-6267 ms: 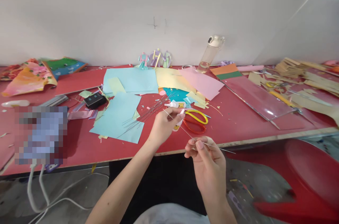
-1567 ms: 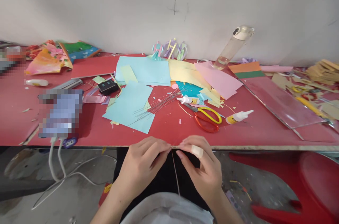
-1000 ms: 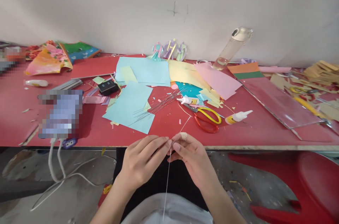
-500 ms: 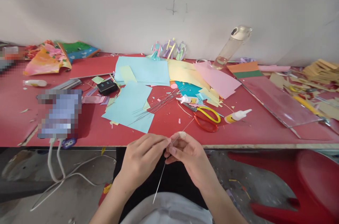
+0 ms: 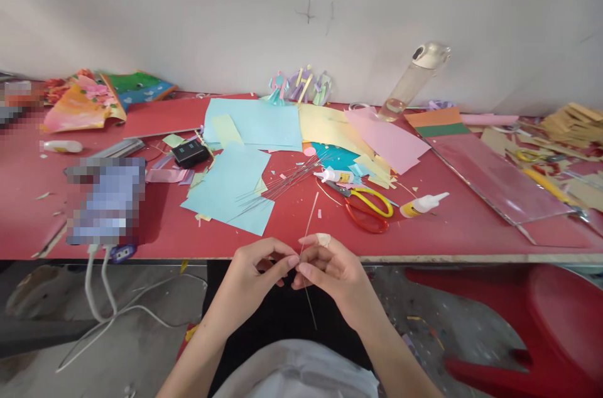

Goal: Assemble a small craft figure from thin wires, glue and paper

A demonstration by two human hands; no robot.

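My left hand [image 5: 252, 275] and my right hand [image 5: 330, 269] meet fingertip to fingertip just in front of the red table's [image 5: 424, 235] near edge. Both pinch a thin metal wire [image 5: 308, 225]. One leg of the wire points up and away over the table; another runs down toward my lap, so it looks bent at the pinch. A plaster wraps one finger of the right hand. A loose bundle of similar wires [image 5: 277, 188] lies on the table beyond the hands.
Blue [image 5: 235, 188], yellow [image 5: 325, 128] and pink [image 5: 386, 140] paper sheets cover the table's middle. Yellow-and-red scissors [image 5: 367, 209] and two glue bottles [image 5: 421, 204] lie right of the wires. A clear water bottle [image 5: 414, 81] leans on the wall. A red plastic chair [image 5: 541, 322] stands at right.
The wire's upper leg has swung from pointing up-right to nearly upright, and its lower leg has tilted from down-left to down-right. Both hands stay pinched on it at the table edge.
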